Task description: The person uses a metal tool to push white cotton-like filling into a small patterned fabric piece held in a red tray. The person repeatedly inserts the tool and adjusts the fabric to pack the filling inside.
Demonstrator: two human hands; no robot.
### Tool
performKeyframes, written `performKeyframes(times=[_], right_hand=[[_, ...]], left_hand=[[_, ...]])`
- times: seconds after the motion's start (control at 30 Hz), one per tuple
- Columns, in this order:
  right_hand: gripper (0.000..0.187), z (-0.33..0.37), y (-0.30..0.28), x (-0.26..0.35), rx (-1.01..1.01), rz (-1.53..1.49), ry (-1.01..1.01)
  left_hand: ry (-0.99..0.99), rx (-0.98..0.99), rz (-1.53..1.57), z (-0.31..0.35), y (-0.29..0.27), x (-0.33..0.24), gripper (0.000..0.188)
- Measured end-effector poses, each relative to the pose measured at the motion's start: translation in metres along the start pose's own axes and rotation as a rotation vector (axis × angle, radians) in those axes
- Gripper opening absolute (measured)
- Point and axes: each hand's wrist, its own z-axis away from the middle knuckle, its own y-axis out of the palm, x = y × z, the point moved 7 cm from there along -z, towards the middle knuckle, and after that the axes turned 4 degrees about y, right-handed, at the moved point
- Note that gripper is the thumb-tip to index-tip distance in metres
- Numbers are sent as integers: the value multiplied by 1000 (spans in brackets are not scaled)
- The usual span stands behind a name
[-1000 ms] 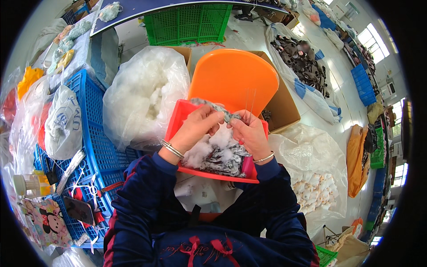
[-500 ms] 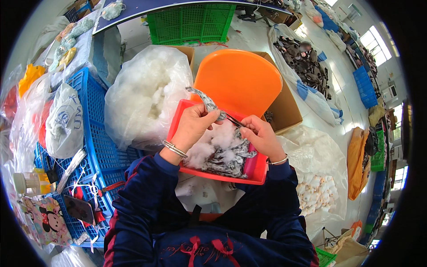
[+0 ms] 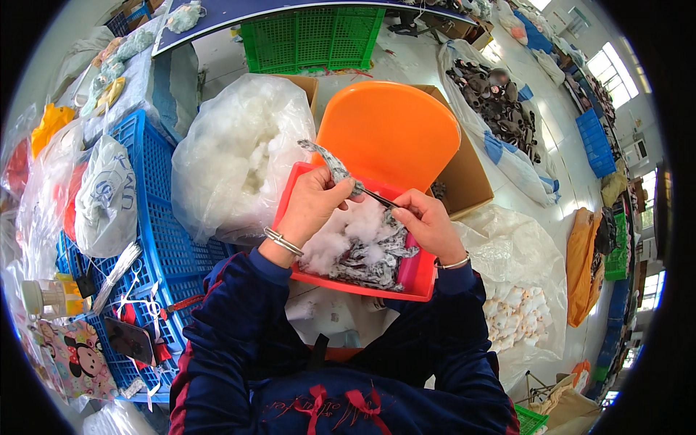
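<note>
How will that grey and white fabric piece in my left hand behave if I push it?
The fabric piece is probably soft but not fully limp: its narrow end sticks out past the left hand, seemingly unsupported. It's likely light, being pinched between thumb and fingers. Its curved shape suggests it wouldn't roll far.

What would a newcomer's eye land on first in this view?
Probably the big rounded orange panel near the centre, just beyond the red bin. Over the bin, the left hand holds a grey patterned fabric piece and the right hand a thin dark tool. Left of them bulges a clear bag of white stuffing.
</note>
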Motion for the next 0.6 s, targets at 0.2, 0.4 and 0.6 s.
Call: performKeyframes(times=[0.2, 0.4, 0.6], right_hand=[[8, 2, -1, 9, -24, 63, -17], [8, 3, -6, 9, -60, 73, -39], [8, 4, -5, 14, -40, 110, -38]], left_hand=[[-22, 9, 21, 2, 1, -4, 17], [-60, 119, -11, 2, 3, -5, 19], [-32, 107, -18, -2, -4, 8, 19]])
